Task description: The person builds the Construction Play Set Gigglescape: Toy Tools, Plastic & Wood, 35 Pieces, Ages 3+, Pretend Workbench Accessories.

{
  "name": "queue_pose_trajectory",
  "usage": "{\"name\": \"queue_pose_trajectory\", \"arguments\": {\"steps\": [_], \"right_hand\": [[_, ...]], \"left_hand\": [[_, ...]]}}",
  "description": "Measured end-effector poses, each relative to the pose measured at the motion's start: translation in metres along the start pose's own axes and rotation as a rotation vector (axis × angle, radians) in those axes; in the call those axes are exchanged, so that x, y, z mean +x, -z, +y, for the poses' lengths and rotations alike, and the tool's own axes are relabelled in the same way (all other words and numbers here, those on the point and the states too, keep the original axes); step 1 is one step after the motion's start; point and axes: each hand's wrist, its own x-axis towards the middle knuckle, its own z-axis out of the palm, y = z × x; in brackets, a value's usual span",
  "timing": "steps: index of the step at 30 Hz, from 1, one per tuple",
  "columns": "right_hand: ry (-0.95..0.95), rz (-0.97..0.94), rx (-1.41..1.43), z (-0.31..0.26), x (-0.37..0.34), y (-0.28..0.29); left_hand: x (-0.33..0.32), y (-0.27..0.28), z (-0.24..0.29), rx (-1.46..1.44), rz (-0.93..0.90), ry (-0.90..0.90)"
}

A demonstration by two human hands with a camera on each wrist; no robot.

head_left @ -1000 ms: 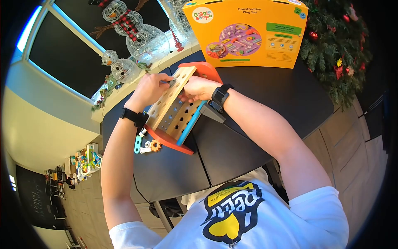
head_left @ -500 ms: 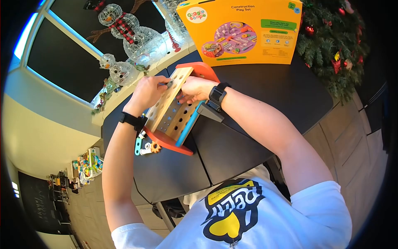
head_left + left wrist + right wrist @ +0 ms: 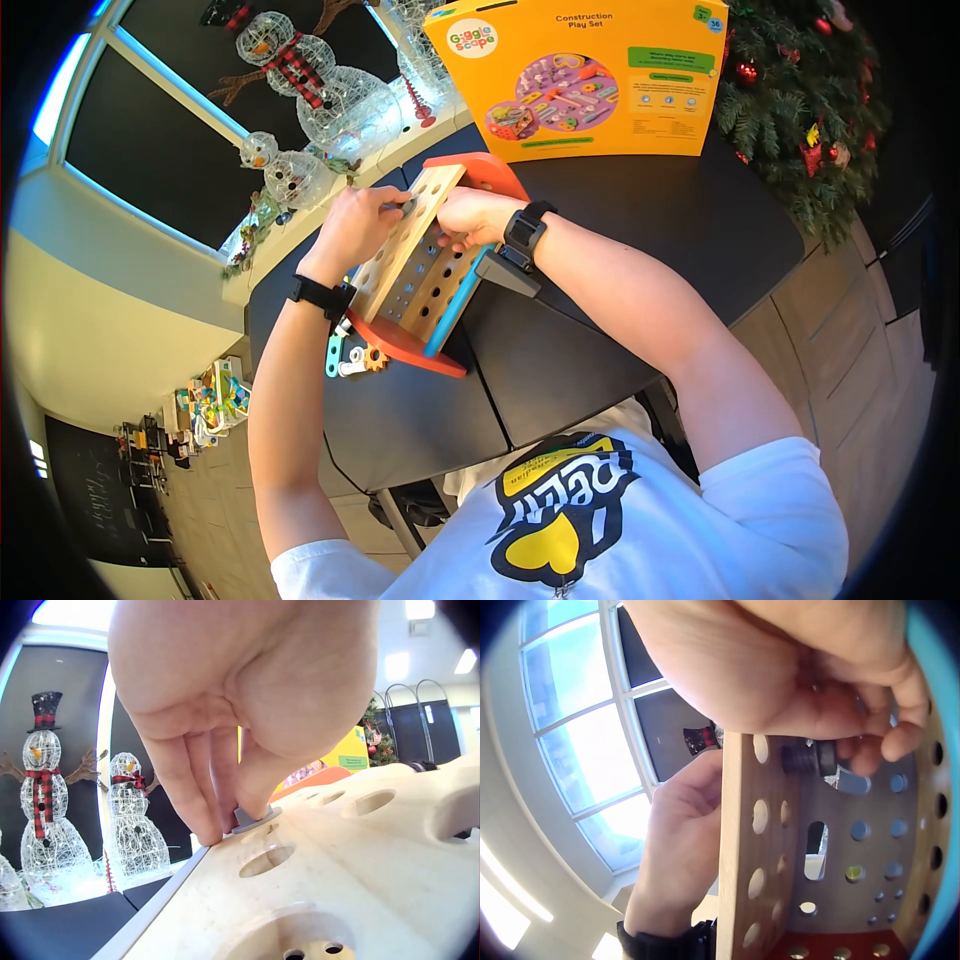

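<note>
The left hand (image 3: 240, 705) pinches a grey bolt head (image 3: 257, 823) at the outer face of the perforated wooden panel (image 3: 330, 847). The toy frame (image 3: 408, 347) bearing this panel rests on the bench (image 3: 400, 430). At the panel's inner side, the right hand (image 3: 795, 671), fingers curled, appears to grip a dark collar (image 3: 823, 759); that hand partly conceals the contact.

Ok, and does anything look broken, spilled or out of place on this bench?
Nothing stands out. The toy bench shows no visible damage; the left hand pinches a grey piece, the right hand holds a dark threaded piece, and an orange gear lies alongside.
</note>
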Motion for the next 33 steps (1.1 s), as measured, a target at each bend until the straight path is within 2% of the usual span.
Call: {"name": "queue_pose_trajectory", "arguments": {"steps": [3, 9, 12, 18, 27, 33], "right_hand": [[-0.010, 0.010, 0.009, -0.004, -0.008, -0.001], [0.095, 0.113, 0.147, -0.003, -0.015, -0.002], [0.107, 0.094, 0.143, -0.001, -0.010, 0.002], [0.093, 0.014, 0.115, -0.005, -0.020, -0.001], [0.177, 0.050, 0.150, -0.004, -0.024, -0.004], [0.147, 0.007, 0.132, -0.003, -0.019, -0.004]], "left_hand": [[-0.001, 0.000, 0.001, -0.019, 0.018, -0.014], [-0.002, 0.001, 0.003, 0.006, 0.013, -0.028], [0.000, 0.002, 0.005, -0.015, -0.019, 0.023], [-0.001, -0.003, -0.001, -0.007, 0.032, -0.036], [-0.001, -0.001, 0.001, 0.014, 0.018, -0.027], [-0.001, 0.000, 0.002, 0.015, 0.013, -0.003]]}}
